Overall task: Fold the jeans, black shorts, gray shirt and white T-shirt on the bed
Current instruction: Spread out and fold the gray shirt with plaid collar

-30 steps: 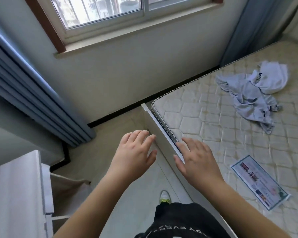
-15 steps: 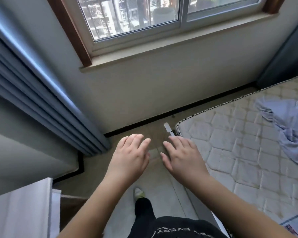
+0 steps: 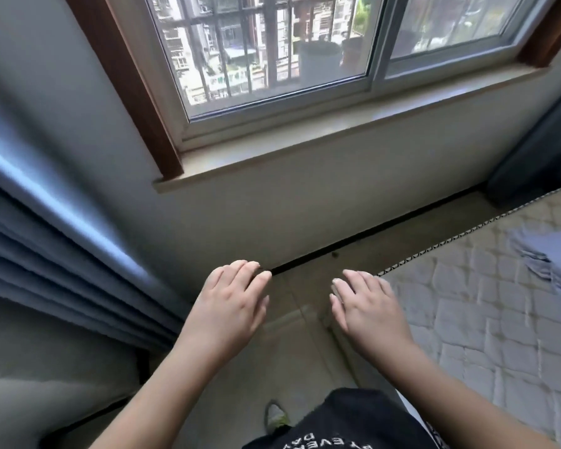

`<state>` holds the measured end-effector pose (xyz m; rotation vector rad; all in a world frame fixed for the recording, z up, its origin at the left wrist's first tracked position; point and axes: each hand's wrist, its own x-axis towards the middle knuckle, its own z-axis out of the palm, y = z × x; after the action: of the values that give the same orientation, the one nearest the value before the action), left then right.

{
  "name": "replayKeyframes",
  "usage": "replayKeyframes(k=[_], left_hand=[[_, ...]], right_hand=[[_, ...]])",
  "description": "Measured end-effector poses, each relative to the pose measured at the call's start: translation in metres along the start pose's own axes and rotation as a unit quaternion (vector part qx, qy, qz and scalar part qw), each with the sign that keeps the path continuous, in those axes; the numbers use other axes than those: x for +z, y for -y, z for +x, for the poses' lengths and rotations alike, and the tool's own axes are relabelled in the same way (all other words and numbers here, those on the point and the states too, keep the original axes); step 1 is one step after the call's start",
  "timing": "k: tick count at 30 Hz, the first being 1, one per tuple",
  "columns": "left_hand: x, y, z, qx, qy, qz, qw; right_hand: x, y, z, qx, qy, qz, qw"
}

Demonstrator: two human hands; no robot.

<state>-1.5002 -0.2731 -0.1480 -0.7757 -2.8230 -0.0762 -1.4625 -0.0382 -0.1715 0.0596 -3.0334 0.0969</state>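
Observation:
The quilted mattress of the bed [image 3: 486, 319] fills the right side of the view. A crumpled gray shirt [image 3: 544, 257] lies on it at the right edge, only partly in view. My left hand [image 3: 229, 306] hovers palm down over the floor, fingers straight and holding nothing. My right hand [image 3: 368, 306] hovers palm down near the mattress corner, fingers relaxed and empty. The jeans, black shorts and white T-shirt are out of view.
A window [image 3: 289, 59] with a sill [image 3: 305, 147] faces me. Blue curtains [image 3: 62, 254] hang at the left, a dark curtain [image 3: 538, 150] at the right. A strip of floor [image 3: 305, 319] runs between wall and bed; my shoe [image 3: 276, 416] stands there.
My view has swung up and left toward the window, so most of the bed and the clothes slid out to the right. Both hands stay empty and have moved slightly apart.

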Motion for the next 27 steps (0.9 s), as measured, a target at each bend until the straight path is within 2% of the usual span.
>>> replayKeyframes(k=[5, 12, 18, 27], left_hand=[[0.020, 0.030, 0.056, 0.028, -0.043, 0.006, 0.999], [0.057, 0.059, 0.149, 0.087, -0.067, -0.018, 0.994], [0.084, 0.077, 0.248, 0.144, -0.044, -0.018, 0.988], [0.089, 0.096, 0.377, 0.206, -0.043, -0.038, 0.977]], right_hand=[[0.003, 0.010, 0.050, 0.023, -0.018, 0.006, 1.000], [0.025, -0.006, 0.132, 0.065, -0.027, -0.006, 0.998], [0.040, -0.038, 0.210, 0.117, -0.021, -0.004, 0.993], [0.038, -0.080, 0.310, 0.186, -0.031, -0.009, 0.982]])
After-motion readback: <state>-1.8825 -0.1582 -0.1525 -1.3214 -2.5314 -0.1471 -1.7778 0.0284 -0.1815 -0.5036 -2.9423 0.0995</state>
